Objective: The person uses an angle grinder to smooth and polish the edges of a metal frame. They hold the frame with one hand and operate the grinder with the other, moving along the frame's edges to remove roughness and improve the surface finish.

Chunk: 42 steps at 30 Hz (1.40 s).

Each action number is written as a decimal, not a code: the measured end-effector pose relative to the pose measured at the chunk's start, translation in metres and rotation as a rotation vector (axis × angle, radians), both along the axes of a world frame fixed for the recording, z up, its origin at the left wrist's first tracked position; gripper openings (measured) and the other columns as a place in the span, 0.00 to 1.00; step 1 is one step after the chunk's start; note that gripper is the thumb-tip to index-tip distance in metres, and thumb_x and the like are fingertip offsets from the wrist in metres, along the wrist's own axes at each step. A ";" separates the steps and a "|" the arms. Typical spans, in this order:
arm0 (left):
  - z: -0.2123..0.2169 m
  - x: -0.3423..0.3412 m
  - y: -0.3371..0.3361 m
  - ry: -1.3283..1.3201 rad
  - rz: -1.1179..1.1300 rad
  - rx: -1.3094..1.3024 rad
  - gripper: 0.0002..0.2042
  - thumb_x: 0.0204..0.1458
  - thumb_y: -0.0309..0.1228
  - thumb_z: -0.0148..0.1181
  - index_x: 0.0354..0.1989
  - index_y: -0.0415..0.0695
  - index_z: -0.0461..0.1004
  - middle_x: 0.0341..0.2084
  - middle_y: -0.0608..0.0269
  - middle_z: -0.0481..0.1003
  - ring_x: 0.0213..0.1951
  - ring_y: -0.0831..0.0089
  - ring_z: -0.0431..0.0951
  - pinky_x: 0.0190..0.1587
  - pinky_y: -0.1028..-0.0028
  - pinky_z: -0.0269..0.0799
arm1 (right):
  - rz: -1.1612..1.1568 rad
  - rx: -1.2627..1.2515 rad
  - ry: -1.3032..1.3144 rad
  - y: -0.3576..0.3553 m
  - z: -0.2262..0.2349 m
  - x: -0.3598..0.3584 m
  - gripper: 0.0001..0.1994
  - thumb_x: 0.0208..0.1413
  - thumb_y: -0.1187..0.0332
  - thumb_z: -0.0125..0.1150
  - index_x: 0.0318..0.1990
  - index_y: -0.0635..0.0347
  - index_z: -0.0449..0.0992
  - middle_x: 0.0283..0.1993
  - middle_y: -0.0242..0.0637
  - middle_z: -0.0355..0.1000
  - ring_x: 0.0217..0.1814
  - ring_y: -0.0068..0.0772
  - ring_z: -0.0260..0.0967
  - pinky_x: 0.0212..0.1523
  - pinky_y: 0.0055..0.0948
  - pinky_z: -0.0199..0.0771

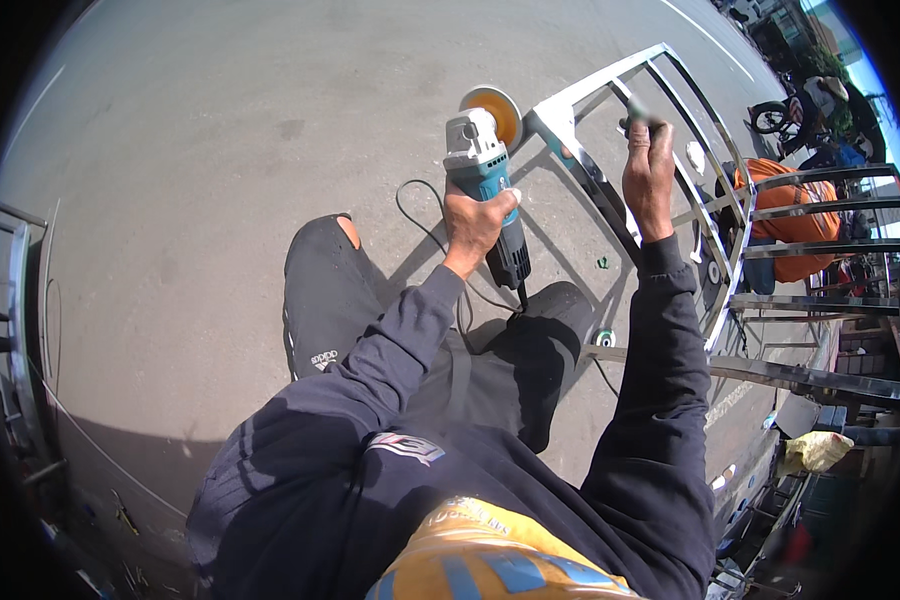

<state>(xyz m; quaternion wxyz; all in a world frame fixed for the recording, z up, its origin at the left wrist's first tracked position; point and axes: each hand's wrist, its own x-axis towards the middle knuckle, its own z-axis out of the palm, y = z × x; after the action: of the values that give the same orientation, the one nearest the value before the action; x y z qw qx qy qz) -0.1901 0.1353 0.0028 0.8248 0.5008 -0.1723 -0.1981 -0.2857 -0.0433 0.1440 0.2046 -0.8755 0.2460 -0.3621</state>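
Left hand point(477, 215) grips the angle grinder point(484, 170) beside the steel frame point(595, 175); right hand point(649, 170) clasps a frame bar

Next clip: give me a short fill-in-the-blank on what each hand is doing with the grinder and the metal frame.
1. The left hand grips the body of the teal angle ____.
2. The grinder's orange disc sits beside a ____ of the shiny metal frame.
3. The right hand holds a ____ of the frame.
4. The grinder's black cord trails over the ____ ground.

Missing words: grinder; corner; bar; concrete
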 end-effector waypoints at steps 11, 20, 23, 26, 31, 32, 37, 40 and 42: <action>-0.002 -0.057 -0.018 0.314 0.205 0.084 0.11 0.39 0.31 0.65 0.31 0.41 0.74 0.24 0.68 0.73 0.26 0.76 0.73 0.34 0.73 0.71 | 0.308 0.277 -0.344 -0.003 -0.021 0.078 0.19 0.73 0.56 0.43 0.48 0.68 0.66 0.38 0.41 0.68 0.37 0.29 0.67 0.40 0.32 0.72; 0.036 -0.066 -0.031 0.212 0.301 -0.035 0.18 0.39 0.36 0.67 0.39 0.43 0.72 0.28 0.67 0.71 0.30 0.76 0.72 0.34 0.72 0.70 | 0.243 0.314 -0.309 0.003 -0.027 0.086 0.18 0.73 0.56 0.45 0.44 0.65 0.66 0.37 0.45 0.73 0.37 0.33 0.71 0.41 0.36 0.72; 0.030 -0.064 -0.031 0.350 0.261 0.045 0.17 0.39 0.36 0.67 0.37 0.43 0.73 0.27 0.68 0.70 0.29 0.76 0.71 0.33 0.72 0.69 | 0.259 0.380 -0.239 0.002 -0.024 0.085 0.18 0.73 0.55 0.45 0.44 0.66 0.66 0.34 0.43 0.72 0.34 0.33 0.70 0.39 0.36 0.72; 0.024 -0.065 -0.030 0.374 0.279 0.054 0.16 0.39 0.36 0.66 0.36 0.43 0.73 0.26 0.68 0.70 0.29 0.76 0.71 0.33 0.72 0.69 | 0.264 0.477 -0.212 0.000 -0.019 0.088 0.18 0.73 0.56 0.44 0.43 0.66 0.66 0.31 0.41 0.71 0.32 0.32 0.69 0.38 0.35 0.71; 0.027 -0.074 -0.029 0.342 0.287 0.027 0.18 0.38 0.41 0.68 0.35 0.44 0.74 0.27 0.66 0.71 0.32 0.74 0.73 0.37 0.70 0.69 | 0.272 0.556 -0.162 0.002 -0.017 0.094 0.19 0.72 0.57 0.44 0.43 0.69 0.66 0.30 0.39 0.71 0.28 0.26 0.69 0.31 0.31 0.73; 0.028 -0.075 -0.028 0.301 0.268 0.027 0.18 0.38 0.41 0.68 0.35 0.44 0.74 0.28 0.66 0.72 0.32 0.74 0.73 0.37 0.69 0.70 | 0.290 0.501 -0.184 0.002 -0.018 0.092 0.18 0.72 0.58 0.44 0.43 0.70 0.66 0.29 0.40 0.71 0.27 0.26 0.69 0.30 0.30 0.74; 0.032 -0.076 -0.025 0.278 0.248 -0.031 0.13 0.42 0.32 0.65 0.34 0.43 0.72 0.27 0.67 0.72 0.26 0.76 0.74 0.31 0.72 0.74 | 0.306 1.064 -0.213 -0.006 -0.014 0.090 0.18 0.68 0.59 0.47 0.34 0.66 0.72 0.25 0.33 0.68 0.24 0.25 0.63 0.25 0.31 0.61; 0.033 -0.082 -0.024 0.272 0.253 -0.009 0.15 0.43 0.33 0.65 0.38 0.40 0.73 0.30 0.64 0.74 0.29 0.74 0.77 0.34 0.71 0.78 | 0.321 1.265 -0.140 -0.006 -0.008 0.088 0.16 0.69 0.60 0.46 0.29 0.57 0.70 0.23 0.27 0.64 0.18 0.18 0.54 0.19 0.26 0.50; 0.034 -0.086 -0.025 0.223 0.301 0.004 0.14 0.43 0.32 0.65 0.38 0.40 0.73 0.30 0.65 0.74 0.29 0.74 0.77 0.35 0.71 0.77 | 0.334 1.296 -0.109 -0.005 -0.005 0.086 0.15 0.69 0.61 0.46 0.30 0.55 0.69 0.23 0.26 0.64 0.17 0.17 0.52 0.18 0.25 0.48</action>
<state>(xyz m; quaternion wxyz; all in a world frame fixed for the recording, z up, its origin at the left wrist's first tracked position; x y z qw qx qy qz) -0.2756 0.1107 0.0369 0.8581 0.4975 -0.0026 -0.1269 -0.1996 -0.0481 0.1388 0.7543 -0.5823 0.2643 -0.1486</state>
